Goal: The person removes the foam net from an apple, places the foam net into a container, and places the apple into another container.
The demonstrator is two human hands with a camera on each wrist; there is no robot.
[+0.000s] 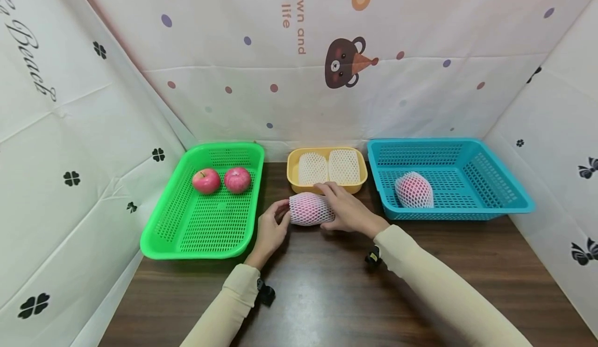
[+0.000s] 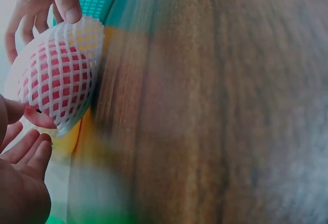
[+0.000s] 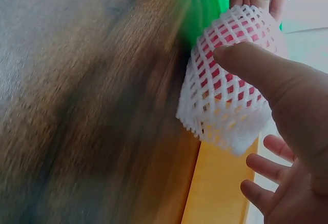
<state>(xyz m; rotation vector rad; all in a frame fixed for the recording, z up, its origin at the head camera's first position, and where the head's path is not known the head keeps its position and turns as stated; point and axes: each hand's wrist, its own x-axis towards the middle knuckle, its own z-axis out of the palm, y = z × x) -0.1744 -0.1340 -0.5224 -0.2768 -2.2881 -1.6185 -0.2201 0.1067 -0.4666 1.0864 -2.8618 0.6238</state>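
Between my two hands, in front of the small yellow basket, is an apple (image 2: 59, 78) inside a white foam net (image 1: 310, 209). At the net's left end, my left hand (image 1: 272, 227) holds the apple with curved fingers; a bit of bare red skin shows there in the left wrist view. My right hand (image 1: 347, 209) grips the net's right part, its thumb (image 3: 246, 65) lying across the mesh. The net's right end hangs loose past the fruit. Two bare red apples (image 1: 206, 181) sit in the green basket (image 1: 156, 243) on the left.
The yellow basket (image 1: 293, 168) holds two flat foam nets (image 1: 344, 166). On the right, a blue basket (image 1: 509, 202) contains one netted apple (image 1: 414, 190). Everything stands on a dark wooden table (image 1: 317, 300), with printed cloth (image 1: 289, 108) behind and at both sides.
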